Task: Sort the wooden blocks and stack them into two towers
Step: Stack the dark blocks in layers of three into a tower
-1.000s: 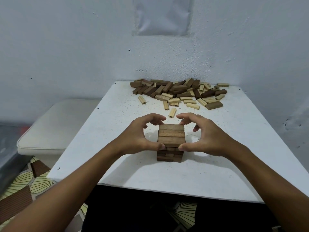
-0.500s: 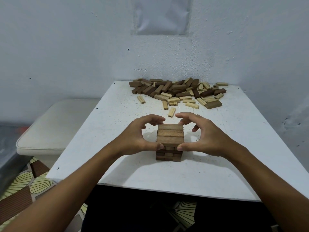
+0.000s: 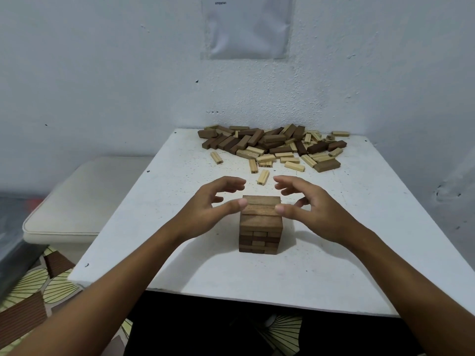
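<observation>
A short tower of dark brown blocks (image 3: 260, 224) stands in the middle of the white table (image 3: 334, 265), several layers high. My left hand (image 3: 213, 209) hovers at its upper left and my right hand (image 3: 311, 209) at its upper right. Both are spread, with the thumbs over the top layer and the fingers lifted off the wood. At the far edge lies a pile of loose blocks (image 3: 272, 147), dark brown and pale mixed. One pale block (image 3: 263, 177) lies alone just beyond my fingertips.
The table stands against a white wall with a paper sheet (image 3: 248, 27) taped on it. A cream cushioned stool (image 3: 84, 199) sits left of the table, lower. Patterned floor shows at the lower left.
Both hands have let go of the tower's top layers and lifted, fingers spreading apart. The tower has stayed in place.
</observation>
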`<move>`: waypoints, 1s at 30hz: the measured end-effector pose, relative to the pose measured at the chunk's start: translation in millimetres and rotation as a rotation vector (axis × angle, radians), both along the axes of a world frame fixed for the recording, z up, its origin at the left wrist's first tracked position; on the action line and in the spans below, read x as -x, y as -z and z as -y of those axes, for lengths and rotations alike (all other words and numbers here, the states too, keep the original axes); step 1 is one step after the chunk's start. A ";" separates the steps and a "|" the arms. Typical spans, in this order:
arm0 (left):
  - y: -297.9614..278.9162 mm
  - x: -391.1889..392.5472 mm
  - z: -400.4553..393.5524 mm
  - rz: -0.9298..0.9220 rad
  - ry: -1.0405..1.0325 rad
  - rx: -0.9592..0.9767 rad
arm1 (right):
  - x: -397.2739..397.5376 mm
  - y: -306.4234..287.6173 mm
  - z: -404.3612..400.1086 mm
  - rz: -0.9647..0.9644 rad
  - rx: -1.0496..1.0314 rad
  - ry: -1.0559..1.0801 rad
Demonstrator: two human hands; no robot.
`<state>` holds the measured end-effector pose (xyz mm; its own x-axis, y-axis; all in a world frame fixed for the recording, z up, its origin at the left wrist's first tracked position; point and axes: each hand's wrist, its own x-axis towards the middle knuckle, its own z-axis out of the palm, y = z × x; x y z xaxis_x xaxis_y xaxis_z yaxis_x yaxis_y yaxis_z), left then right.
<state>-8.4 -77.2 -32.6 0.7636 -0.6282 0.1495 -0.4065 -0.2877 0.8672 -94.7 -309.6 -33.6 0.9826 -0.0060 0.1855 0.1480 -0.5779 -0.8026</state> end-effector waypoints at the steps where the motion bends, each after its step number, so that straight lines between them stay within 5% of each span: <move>1: 0.1 -3.4 1.3 -0.006 -0.007 0.004 | -3.4 0.9 1.9 -0.005 -0.012 0.011; 18: 11.3 -110.8 94.8 0.235 0.108 -0.205 | -78.7 23.6 103.1 -0.055 -0.002 0.290; 26: 28.4 -154.2 171.0 0.486 0.194 -0.375 | -93.2 37.2 146.3 0.080 0.350 0.480; 30: 33.5 -169.5 198.4 0.578 0.214 -0.409 | -100.6 44.8 152.3 0.018 0.361 0.504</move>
<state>161.1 -275.6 -66.1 0.4886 -0.8462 0.2127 -0.8493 -0.4053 0.3383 5.9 -461.9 -78.5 0.8722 -0.4020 0.2788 -0.2021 -0.8151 -0.5430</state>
